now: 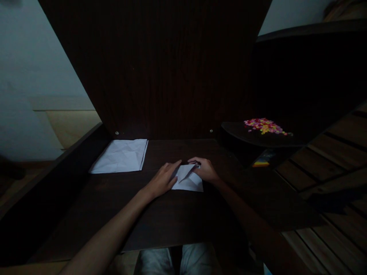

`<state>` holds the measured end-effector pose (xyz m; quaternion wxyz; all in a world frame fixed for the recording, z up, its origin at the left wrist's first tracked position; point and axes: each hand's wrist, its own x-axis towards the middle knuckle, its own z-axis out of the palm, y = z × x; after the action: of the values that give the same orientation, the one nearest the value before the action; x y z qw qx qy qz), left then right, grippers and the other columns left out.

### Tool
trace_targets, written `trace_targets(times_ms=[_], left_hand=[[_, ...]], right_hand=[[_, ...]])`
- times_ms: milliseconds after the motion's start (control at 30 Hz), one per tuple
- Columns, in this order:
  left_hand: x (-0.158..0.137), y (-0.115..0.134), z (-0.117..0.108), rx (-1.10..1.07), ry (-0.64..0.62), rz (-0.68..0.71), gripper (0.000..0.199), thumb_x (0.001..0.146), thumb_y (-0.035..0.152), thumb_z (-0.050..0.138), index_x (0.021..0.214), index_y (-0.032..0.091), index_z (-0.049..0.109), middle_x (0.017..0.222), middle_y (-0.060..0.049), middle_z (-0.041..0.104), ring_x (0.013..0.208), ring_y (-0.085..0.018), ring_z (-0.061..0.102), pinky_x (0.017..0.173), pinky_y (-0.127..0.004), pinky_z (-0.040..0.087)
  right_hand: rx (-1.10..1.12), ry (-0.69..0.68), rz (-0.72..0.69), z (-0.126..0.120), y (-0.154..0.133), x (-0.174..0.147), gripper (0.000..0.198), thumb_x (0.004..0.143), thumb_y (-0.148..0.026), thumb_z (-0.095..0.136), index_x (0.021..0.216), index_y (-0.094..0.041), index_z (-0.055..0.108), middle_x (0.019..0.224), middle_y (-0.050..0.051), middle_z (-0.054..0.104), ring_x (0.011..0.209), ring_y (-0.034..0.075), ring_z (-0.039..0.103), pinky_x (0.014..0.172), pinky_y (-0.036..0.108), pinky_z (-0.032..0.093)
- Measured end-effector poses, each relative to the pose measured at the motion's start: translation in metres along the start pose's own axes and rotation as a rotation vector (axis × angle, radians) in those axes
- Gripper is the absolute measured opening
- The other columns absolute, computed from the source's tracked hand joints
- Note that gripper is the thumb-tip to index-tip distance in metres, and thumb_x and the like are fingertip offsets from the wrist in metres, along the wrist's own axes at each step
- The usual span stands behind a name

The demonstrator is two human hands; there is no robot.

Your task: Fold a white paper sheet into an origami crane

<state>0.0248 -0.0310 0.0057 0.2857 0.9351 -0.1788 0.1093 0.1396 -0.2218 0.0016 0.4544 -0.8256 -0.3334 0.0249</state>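
White paper [189, 186], partly folded, lies on the dark desktop [160, 214], one flap [185, 173] raised. From afar I see the right hand [205, 170] apparently pinching that flap between curled fingers, while the left hand [164, 179] lies spread at the paper's left edge, probably steadying it. Left of the paper, stacked sheets [122, 157] sit aside, presumably for elbow room; well right of the paper, colourful bits [265, 126] lie on a shelf [235, 133].

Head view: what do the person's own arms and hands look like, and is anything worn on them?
The left hand and right hand look ungloved. No sleeve, watch or cable shows on the left forearm or right forearm; dim light hides finer detail.
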Motion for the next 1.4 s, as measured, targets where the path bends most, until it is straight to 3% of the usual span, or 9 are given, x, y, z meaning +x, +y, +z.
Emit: trace_targets(times_ms=[300,467,567,667,800,900,1033,1200,1400], left_hand=[[0.0,-0.006,0.005,0.114,-0.024,0.079,0.05,0.087,0.013,0.041,0.136,0.023,0.04,0.134,-0.008,0.049,0.12,-0.023,0.044,0.102,-0.043,0.036],[-0.001,-0.004,0.003,0.163,-0.083,0.067,0.05,0.083,0.01,0.042,0.131,0.024,0.047,0.138,-0.008,0.046,0.125,-0.025,0.04,0.102,-0.046,0.033],[-0.001,-0.003,0.001,0.165,-0.134,0.062,0.045,0.088,0.018,0.04,0.132,0.023,0.047,0.142,-0.009,0.042,0.132,-0.025,0.034,0.104,-0.047,0.029],[-0.001,-0.002,0.001,0.163,-0.153,0.05,0.041,0.093,0.029,0.036,0.132,0.022,0.046,0.142,-0.01,0.042,0.134,-0.024,0.032,0.105,-0.045,0.027],[-0.001,-0.004,0.004,0.195,-0.164,0.041,0.047,0.094,0.04,0.033,0.137,0.022,0.039,0.144,-0.01,0.037,0.136,-0.022,0.028,0.108,-0.044,0.022],[-0.002,-0.006,0.005,0.225,-0.187,0.039,0.05,0.094,0.043,0.032,0.139,0.021,0.034,0.146,-0.011,0.033,0.137,-0.023,0.024,0.111,-0.047,0.016],[-0.002,-0.007,0.003,0.245,-0.199,0.068,0.057,0.091,0.049,0.035,0.142,0.022,0.029,0.147,-0.01,0.031,0.139,-0.025,0.018,0.112,-0.051,0.011],[-0.002,-0.006,0.001,0.289,-0.181,0.083,0.063,0.088,0.054,0.039,0.141,0.019,0.032,0.148,-0.013,0.029,0.139,-0.029,0.014,0.111,-0.055,0.009],[0.001,0.0,-0.003,0.313,-0.103,0.156,0.058,0.089,0.049,0.041,0.137,0.017,0.037,0.144,-0.012,0.037,0.138,-0.025,0.021,0.113,-0.05,0.014]], right_hand=[[-0.038,0.067,0.087,-0.032,0.034,0.007,0.041,0.059,0.0,0.053,0.091,-0.02,0.069,0.102,0.005,0.065,0.089,0.019,0.061,0.079,0.034,0.05],[-0.079,0.245,0.033,-0.036,0.033,0.01,0.031,0.073,-0.005,0.046,0.088,-0.022,0.068,0.102,0.005,0.065,0.1,0.021,0.058,0.095,0.043,0.041],[-0.101,0.138,-0.091,-0.031,0.019,0.007,0.02,0.085,-0.024,0.05,0.094,-0.022,0.067,0.106,0.006,0.065,0.103,0.021,0.057,0.097,0.044,0.038],[-0.16,-0.006,-0.177,-0.024,0.01,0.002,0.026,0.085,-0.036,0.054,0.105,-0.023,0.065,0.117,0.008,0.061,0.113,0.022,0.051,0.099,0.044,0.037],[-0.263,-0.236,-0.127,-0.017,0.017,-0.004,0.052,0.076,-0.047,0.063,0.121,-0.022,0.058,0.137,0.012,0.045,0.132,0.03,0.03,0.105,0.05,0.029],[-0.281,-0.32,-0.09,-0.016,0.023,-0.005,0.059,0.072,-0.05,0.066,0.123,-0.023,0.056,0.141,0.012,0.039,0.136,0.033,0.022,0.105,0.054,0.027],[-0.28,-0.279,-0.113,-0.02,0.017,-0.004,0.048,0.07,-0.042,0.07,0.112,-0.02,0.062,0.132,0.013,0.049,0.127,0.03,0.037,0.102,0.048,0.033],[-0.182,-0.179,-0.069,-0.021,0.004,-0.001,0.021,0.071,-0.028,0.068,0.089,-0.018,0.065,0.096,0.006,0.066,0.092,0.021,0.058,0.084,0.037,0.044],[0.34,-0.087,0.213,-0.013,0.004,0.001,0.018,0.066,-0.029,0.067,0.074,-0.017,0.057,0.068,0.0,0.063,0.063,0.016,0.06,0.055,0.026,0.044]])
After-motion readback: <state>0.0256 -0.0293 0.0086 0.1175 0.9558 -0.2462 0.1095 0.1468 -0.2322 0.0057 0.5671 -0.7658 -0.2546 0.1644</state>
